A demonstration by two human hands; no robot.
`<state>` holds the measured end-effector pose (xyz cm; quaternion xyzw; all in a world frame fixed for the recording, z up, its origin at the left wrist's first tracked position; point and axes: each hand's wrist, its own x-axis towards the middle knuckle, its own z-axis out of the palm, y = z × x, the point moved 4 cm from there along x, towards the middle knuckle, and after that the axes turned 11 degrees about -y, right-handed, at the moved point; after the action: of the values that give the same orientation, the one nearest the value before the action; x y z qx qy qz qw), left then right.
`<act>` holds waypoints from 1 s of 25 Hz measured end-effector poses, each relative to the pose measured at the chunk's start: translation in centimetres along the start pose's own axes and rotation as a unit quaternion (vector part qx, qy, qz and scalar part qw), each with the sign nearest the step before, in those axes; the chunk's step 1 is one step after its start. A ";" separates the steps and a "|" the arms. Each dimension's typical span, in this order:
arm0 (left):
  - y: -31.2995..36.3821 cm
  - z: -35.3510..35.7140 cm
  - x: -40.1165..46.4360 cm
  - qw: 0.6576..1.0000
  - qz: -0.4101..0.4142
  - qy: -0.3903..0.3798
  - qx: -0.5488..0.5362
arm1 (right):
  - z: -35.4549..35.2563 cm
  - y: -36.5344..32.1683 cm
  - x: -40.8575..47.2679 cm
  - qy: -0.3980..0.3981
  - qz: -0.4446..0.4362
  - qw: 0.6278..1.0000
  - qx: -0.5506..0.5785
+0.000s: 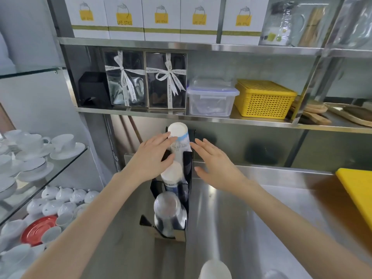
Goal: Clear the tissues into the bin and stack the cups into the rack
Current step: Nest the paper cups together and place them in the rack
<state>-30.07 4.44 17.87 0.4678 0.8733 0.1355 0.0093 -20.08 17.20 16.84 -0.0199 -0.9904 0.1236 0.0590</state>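
While our left hand grasped the white cup stack in the black rack's far slot, our right hand hovered just beside it, fingers released. Another cup stood on the steel surface nearer us.

Bright even light, steel glare, warped blurry edges
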 end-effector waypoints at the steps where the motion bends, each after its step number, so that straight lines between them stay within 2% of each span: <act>1: 0.5 0.5 -1.0 1.000 0.000 -0.008 -0.004 | 0.5 -0.2 -1.3 -0.006 0.005 1.000 0.014; 4: 2.1 2.2 -3.9 0.999 -0.002 -0.029 -0.021 | 1.9 -0.8 -5.3 -0.008 0.011 0.998 0.053; 8: 4.5 4.4 -7.3 0.999 0.013 -0.015 -0.047 | 4.2 -0.9 -10.2 -0.011 0.017 0.996 0.085; 14: 7.2 8.3 -12.2 0.992 0.041 -0.032 -0.118 | 7.0 -0.9 -14.8 -0.019 0.023 0.991 0.127; 20: 7.7 14.9 -16.5 0.979 -0.006 -0.096 -0.177 | 10.1 -0.9 -17.6 -0.044 0.040 0.983 0.173; 25: 8.3 19.6 -18.4 0.952 -0.053 -0.115 -0.280 | 12.6 -1.1 -18.6 -0.081 0.060 0.970 0.221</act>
<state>-10.19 -1.83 -1.04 0.4117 0.8171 0.3189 0.2472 -3.24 12.05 2.94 -0.0557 -0.9368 0.3443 -0.0260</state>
